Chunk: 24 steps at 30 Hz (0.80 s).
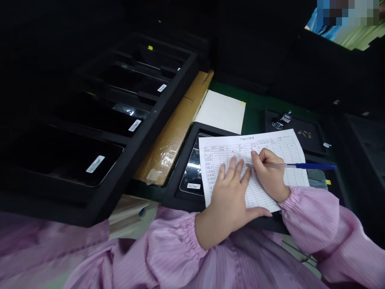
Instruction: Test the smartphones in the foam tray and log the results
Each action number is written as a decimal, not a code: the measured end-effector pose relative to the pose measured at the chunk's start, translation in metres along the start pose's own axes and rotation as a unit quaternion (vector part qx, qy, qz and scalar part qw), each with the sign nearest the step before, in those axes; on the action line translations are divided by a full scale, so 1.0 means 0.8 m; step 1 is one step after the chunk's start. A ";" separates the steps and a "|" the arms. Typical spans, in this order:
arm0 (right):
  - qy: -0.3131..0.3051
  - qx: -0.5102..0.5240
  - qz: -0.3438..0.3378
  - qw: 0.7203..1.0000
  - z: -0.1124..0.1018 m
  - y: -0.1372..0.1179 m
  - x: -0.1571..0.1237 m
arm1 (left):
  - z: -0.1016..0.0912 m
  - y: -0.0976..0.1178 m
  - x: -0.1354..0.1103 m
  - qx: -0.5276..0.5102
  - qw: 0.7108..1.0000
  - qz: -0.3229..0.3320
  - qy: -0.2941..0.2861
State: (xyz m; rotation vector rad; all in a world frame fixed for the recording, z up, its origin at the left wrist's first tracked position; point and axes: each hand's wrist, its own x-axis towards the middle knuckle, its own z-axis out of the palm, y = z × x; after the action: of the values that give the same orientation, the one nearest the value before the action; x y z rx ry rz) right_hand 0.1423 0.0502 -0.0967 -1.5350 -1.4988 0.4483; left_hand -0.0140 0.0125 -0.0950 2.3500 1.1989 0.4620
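A printed form sheet (279, 148) with a ruled table lies over a black foam tray (183, 172) in front of me. My left hand (228, 200) rests flat on the sheet, fingers stretched out, pinning it down. My right hand (269, 172) is closed around a blue-capped pen (300, 165), its tip touching the sheet just beside my left fingertips. A dark glossy phone (192, 170) with a white label sits in the tray, half hidden under the paper. Both arms wear pink striped sleeves.
A long black tray (126, 168) at left holds several dark phones with white labels. Beside it lie a taped cardboard strip (174, 132) and a blank white sheet (221, 110). Small metal parts (282, 119) sit on a black tray at back right. Another person's blue sleeve (319, 24) shows top right.
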 end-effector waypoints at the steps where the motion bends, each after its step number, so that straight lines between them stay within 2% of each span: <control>1: 0.000 -0.001 0.001 1.000 0.000 0.000 0.000 | 0.001 -0.001 0.000 -0.004 1.000 -0.001 0.000; 24: -0.044 -0.020 0.015 0.999 0.001 0.001 -0.001 | 0.003 0.000 0.003 0.005 1.000 0.007 -0.016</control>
State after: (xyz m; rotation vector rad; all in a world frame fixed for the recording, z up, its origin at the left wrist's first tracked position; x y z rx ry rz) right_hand 0.1421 0.0500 -0.0978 -1.5886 -1.5617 0.5136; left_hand -0.0118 0.0137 -0.0966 2.3668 1.1747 0.4222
